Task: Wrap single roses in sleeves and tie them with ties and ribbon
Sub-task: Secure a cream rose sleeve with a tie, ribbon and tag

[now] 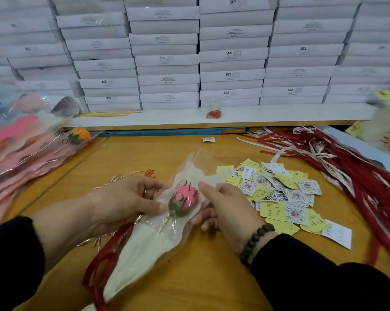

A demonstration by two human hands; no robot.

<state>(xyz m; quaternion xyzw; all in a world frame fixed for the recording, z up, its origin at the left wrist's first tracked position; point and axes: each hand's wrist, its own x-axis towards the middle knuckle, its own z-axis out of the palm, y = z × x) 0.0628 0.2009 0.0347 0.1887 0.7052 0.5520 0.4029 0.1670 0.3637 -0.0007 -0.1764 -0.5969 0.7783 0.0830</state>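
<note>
Head view, looking down at your two hands over a yellow wooden tabletop (pixel 212 265). Nearest you, a long cone-shaped sleeve of clear film with a cream paper lining (pixel 144 248) lies diagonally, its narrow tip toward you. Inside it sits a small pink rose with a green calyx (pixel 185 202). Your left hand (pixel 124 203) grips the sleeve's left edge beside the bloom, thumb on top. Your right hand (pixel 225 212) holds the right edge, forefinger extended along it, other fingers curled beneath.

It will likely feel very light, the film slick and crinkly, easily creased. Pinch low, at the stem under the calyx, not on the bloom.

Red ribbon loops (pixel 102 263) lie under the sleeve's left side. Right of your hands sits a heap of yellow and white paper tags (pixel 286 194); beyond, long red and white ribbons (pixel 337 167). Left, pink wrapped flowers (pixel 25 153). Farthest, stacked white boxes (pixel 167 61).
</note>
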